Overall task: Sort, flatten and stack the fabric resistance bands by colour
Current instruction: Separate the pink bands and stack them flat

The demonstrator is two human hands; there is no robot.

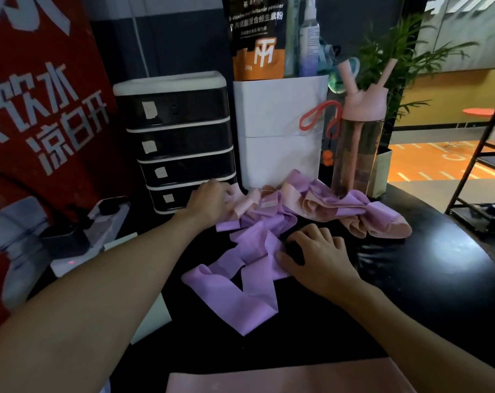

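Where the right hand (320, 260) rests, purple bands (240, 296) crumple.

Left hand (212, 199) is out at the far left end of the tangle, fingers curled over a pink band (242, 207). Right hand (320, 259) is spread flat on a long purple band (240, 290), which twists its way toward the near side of the black worktop (411, 293). More purple and pink loops (354, 214) bunch up on the right, just in front of the pink water bottle (357, 143). Behind the tangle stand a black drawer unit (181, 140) and a white paper bag (277, 131). A flat pink piece (283, 380) lies at the nearest edge.
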